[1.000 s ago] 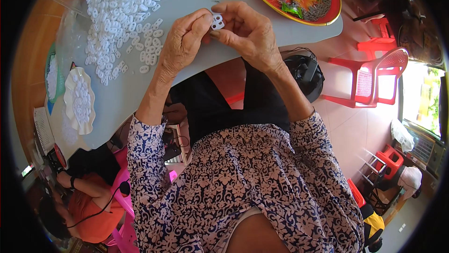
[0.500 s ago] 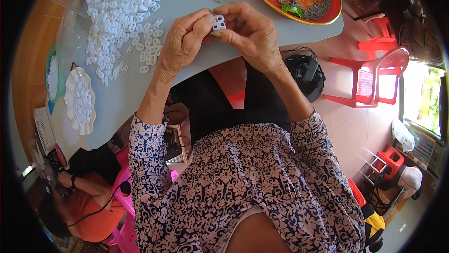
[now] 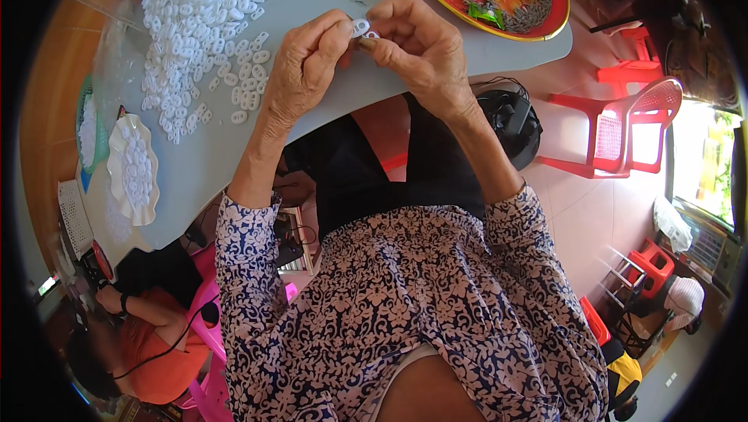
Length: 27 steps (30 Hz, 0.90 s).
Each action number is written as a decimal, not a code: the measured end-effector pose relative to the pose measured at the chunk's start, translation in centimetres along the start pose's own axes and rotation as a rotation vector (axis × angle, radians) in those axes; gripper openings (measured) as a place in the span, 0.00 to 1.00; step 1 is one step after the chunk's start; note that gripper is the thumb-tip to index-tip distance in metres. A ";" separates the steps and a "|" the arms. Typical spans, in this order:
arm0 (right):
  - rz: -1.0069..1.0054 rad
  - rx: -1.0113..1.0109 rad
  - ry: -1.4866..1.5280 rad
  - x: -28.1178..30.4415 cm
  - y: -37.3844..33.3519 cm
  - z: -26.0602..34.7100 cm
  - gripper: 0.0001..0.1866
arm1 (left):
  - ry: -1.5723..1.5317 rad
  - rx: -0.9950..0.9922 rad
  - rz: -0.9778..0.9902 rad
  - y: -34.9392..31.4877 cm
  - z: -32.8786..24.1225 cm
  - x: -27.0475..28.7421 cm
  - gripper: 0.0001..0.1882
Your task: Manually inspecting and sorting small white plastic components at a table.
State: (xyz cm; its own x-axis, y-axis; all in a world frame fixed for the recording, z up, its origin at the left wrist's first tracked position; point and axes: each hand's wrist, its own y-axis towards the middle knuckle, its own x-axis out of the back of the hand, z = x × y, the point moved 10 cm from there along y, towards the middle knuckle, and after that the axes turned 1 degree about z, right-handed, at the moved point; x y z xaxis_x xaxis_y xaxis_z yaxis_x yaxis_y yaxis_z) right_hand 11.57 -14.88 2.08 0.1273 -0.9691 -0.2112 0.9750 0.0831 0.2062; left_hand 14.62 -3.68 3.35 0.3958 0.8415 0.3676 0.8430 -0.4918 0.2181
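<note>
Above the table's near edge, my left hand (image 3: 310, 56) pinches a small white oval plastic piece with two holes (image 3: 359, 28). Close beside it, my right hand (image 3: 422, 52) has thumb and fingers closed on a second white piece (image 3: 372, 35), mostly covered by the fingertips. Whether the two pieces touch I cannot tell. A large heap of similar white pieces (image 3: 206, 13) spreads over the table to the left of my hands, with several loose ones (image 3: 251, 79) near my left wrist.
A round red tray (image 3: 555, 21) with a yellow rim holds many small grey metal parts and a green packet (image 3: 485, 15). On the grey table (image 3: 206, 176) stand a scalloped dish (image 3: 154, 163) and a green basket (image 3: 84, 102) with white pieces. A person in orange (image 3: 167, 356) sits at lower left.
Two white pieces that sat together between my fingertips now appear turned, with one in each hand's pinch. My right hand has shifted slightly up and tilted.
</note>
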 end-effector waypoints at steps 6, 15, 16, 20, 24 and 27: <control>0.003 -0.015 -0.048 -0.1 0.0 0.0 0.13 | -0.011 0.004 0.050 0.0 0.2 -0.4 0.14; 0.024 0.030 -0.094 -0.6 0.1 0.3 0.14 | -0.094 0.038 0.073 0.1 0.6 -0.5 0.15; 0.034 0.047 -0.137 -0.7 0.1 0.3 0.15 | -0.100 0.039 0.073 0.1 0.7 -0.5 0.15; 0.020 0.053 -0.153 -0.3 0.0 -0.6 0.16 | -0.104 0.033 0.091 0.1 0.6 -0.6 0.14; 0.024 0.085 -0.219 -0.3 0.1 -0.6 0.15 | -0.110 0.049 0.089 -0.1 1.2 -0.7 0.15; 0.017 0.112 -0.229 -0.3 0.0 -0.5 0.13 | -0.101 0.049 0.041 -0.1 1.0 -0.7 0.14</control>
State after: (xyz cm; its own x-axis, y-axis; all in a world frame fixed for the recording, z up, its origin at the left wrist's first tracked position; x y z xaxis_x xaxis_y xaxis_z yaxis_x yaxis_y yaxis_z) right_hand 11.66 -14.44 1.65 0.0865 -0.9962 0.0121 0.9451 0.0859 0.3153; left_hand 14.64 -3.94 2.14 0.4628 0.8406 0.2813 0.8413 -0.5165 0.1595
